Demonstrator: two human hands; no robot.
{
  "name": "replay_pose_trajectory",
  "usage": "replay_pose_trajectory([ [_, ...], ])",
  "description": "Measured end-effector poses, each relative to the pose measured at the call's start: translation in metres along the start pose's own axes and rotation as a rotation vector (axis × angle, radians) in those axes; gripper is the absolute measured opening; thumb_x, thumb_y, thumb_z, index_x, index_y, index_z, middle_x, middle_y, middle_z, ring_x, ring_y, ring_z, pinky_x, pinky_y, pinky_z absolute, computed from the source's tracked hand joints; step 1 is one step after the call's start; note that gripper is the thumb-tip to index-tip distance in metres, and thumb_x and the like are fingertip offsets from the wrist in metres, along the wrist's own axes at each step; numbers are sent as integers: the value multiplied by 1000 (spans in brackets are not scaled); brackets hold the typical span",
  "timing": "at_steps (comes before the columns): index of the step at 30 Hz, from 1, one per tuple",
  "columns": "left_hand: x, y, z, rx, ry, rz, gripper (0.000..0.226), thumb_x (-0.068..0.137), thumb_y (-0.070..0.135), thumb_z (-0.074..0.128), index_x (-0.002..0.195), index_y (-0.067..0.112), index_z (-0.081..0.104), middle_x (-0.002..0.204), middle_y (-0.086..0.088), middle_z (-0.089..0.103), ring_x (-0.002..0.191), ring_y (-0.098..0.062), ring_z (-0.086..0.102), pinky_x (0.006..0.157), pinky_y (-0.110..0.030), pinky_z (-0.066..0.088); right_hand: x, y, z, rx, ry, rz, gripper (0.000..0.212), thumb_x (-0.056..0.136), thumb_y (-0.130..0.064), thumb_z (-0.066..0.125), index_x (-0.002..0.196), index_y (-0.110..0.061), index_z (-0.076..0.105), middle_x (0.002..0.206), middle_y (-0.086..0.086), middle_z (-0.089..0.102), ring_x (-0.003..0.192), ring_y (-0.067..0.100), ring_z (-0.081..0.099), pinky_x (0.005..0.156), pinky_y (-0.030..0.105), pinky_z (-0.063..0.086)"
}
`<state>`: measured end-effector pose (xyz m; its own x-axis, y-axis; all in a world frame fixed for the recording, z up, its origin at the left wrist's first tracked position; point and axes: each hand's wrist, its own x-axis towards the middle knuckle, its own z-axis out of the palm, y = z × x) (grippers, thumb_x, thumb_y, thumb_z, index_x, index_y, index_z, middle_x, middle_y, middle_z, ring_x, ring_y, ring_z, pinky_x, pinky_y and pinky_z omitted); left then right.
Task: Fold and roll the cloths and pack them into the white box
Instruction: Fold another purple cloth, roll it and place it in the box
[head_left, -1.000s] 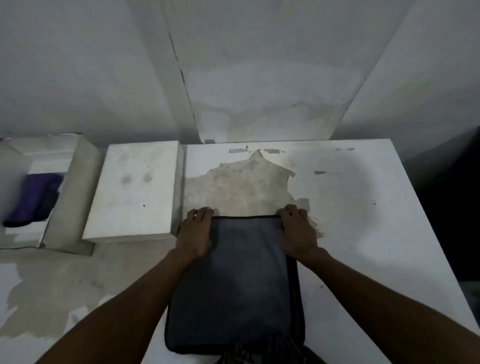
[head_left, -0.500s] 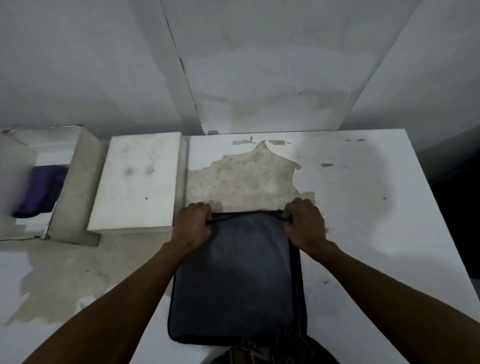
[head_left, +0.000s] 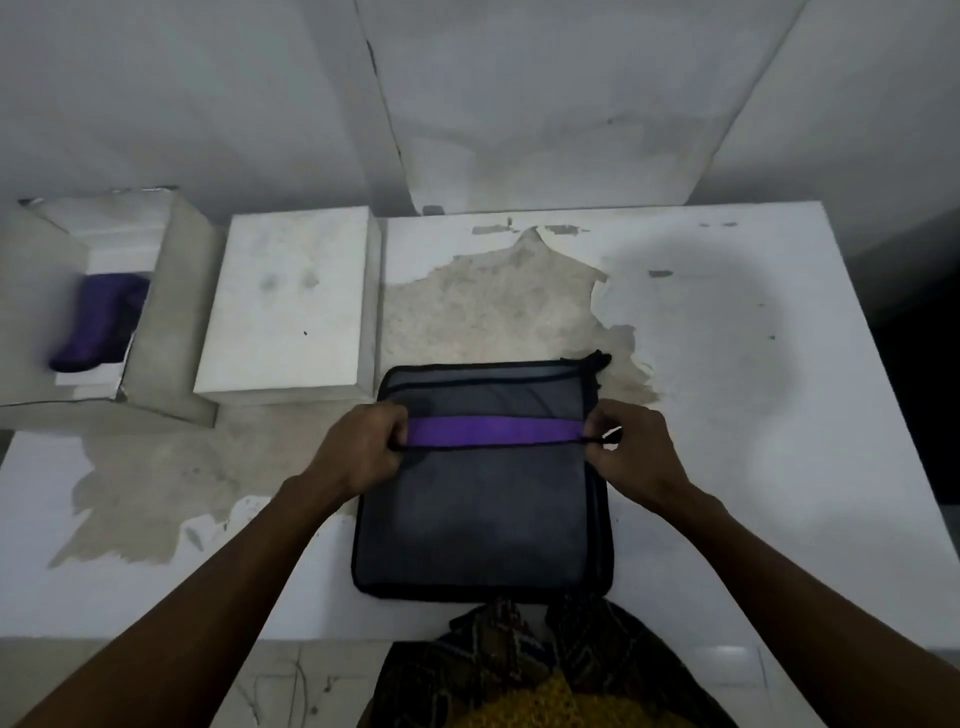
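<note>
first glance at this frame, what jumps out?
The grey cloth at the table's near edge, with its far edge pulled back toward the person by the left hand and right hand, baring a bright purple band between them. Next, the purple cloth lying in the open white box at far left. The table shows large patches of worn paint.

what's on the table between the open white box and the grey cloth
In the head view, a closed white box lid lies flat between the open white box and the grey cloth; its right edge reaches nearly to the cloth's far left corner.
</note>
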<state>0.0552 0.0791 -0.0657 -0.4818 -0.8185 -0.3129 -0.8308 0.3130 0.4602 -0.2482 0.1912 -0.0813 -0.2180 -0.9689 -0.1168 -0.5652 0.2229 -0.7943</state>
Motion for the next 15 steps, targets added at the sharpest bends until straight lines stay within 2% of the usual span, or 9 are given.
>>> replay_pose_trajectory([
  [4,-24,-8,12,-45,-53,36,18,65,0,67,64,11,52,69,-3,59,65,-22,57,59,-34,45,-35,4,6,-18,-45,-13,28,62,9,65,66,-17,58,67,-1,61,62,10,57,55,22,50],
  [9,-60,-26,33,-58,-218,50,23,63,-5,65,67,14,53,66,4,57,64,-18,55,57,-30,43,-84,13,17,-70,-133,15,27,58,7,66,66,-18,59,71,0,62,70,18,59,59,40,52],
  [12,-77,-33,42,-69,-318,61,31,59,-8,59,67,20,50,69,7,55,66,-15,53,57,-29,41,-106,19,24,-108,-205,44,24,60,7,67,69,-15,61,74,2,63,74,21,58,61,45,52],
  [15,-88,-35,48,-80,-327,79,29,56,-2,57,65,24,47,72,3,59,69,-19,57,59,-33,44,-121,22,28,-132,-250,44,20,63,7,68,70,-11,62,74,2,62,74,22,57,61,47,51],
])
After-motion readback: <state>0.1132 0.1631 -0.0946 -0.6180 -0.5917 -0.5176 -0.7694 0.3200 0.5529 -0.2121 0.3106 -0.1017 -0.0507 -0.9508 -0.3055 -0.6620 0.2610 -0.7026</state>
